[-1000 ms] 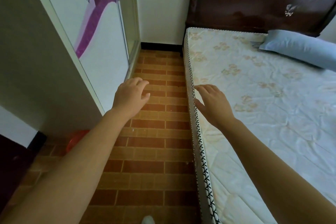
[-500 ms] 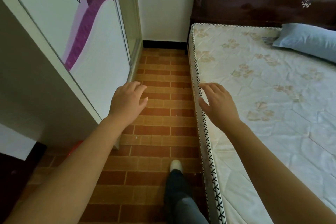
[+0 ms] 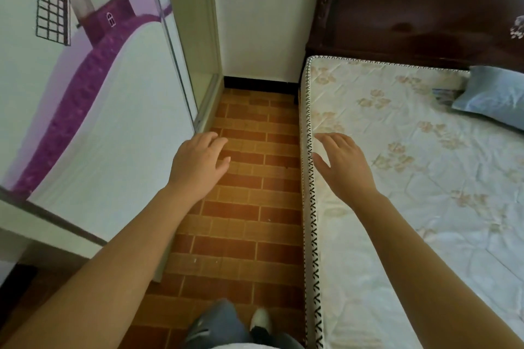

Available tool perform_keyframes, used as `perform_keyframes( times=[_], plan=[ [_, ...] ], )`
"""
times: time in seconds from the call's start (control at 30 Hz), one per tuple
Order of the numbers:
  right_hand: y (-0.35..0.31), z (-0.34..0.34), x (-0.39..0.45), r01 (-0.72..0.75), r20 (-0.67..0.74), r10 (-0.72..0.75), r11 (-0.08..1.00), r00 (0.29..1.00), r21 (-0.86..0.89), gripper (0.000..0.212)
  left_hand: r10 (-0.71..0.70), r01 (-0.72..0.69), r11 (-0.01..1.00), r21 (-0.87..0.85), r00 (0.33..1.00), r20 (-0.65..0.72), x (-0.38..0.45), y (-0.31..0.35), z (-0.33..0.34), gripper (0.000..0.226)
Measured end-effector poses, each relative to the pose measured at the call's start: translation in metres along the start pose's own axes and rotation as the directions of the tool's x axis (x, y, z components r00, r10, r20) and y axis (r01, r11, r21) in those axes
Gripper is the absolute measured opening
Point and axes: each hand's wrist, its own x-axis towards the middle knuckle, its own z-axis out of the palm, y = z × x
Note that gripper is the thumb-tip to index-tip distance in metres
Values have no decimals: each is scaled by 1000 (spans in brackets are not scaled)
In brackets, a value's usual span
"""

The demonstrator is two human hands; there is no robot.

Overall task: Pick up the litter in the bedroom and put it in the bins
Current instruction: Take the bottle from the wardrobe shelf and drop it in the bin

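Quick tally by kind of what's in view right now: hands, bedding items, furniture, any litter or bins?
Hands: 2, left hand and right hand, both empty
Bedding: 2, mattress and blue pillow
Furniture: 2, wardrobe and dark headboard
Shoes: 1, white shoe
Litter: 0 visible
Bins: 0 visible
Total: 7

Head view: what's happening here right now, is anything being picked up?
Nothing is being held. The person stands in the narrow brick-patterned floor aisle between a wardrobe door with a purple windmill print and the mattress. The left hand hovers over the floor with relaxed fingers; the right hand is spread above the mattress edge. A blue pillow lies by the dark headboard. No litter or bin shows in this view.
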Motion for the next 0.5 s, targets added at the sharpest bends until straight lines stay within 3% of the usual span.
perform_keyframes(
  times=[0.23, 0.5],
  plan=[
    [26, 20, 98, 26, 7, -26, 1000, 1000, 6, 38, -2, 2, 1000, -15, 1000, -20, 103, -14, 13, 45],
    [50, 58, 257, -27, 26, 27, 1000, 999, -15, 39, 27, -29, 998, -52, 999, -30, 277, -53, 31, 45]
  ],
)
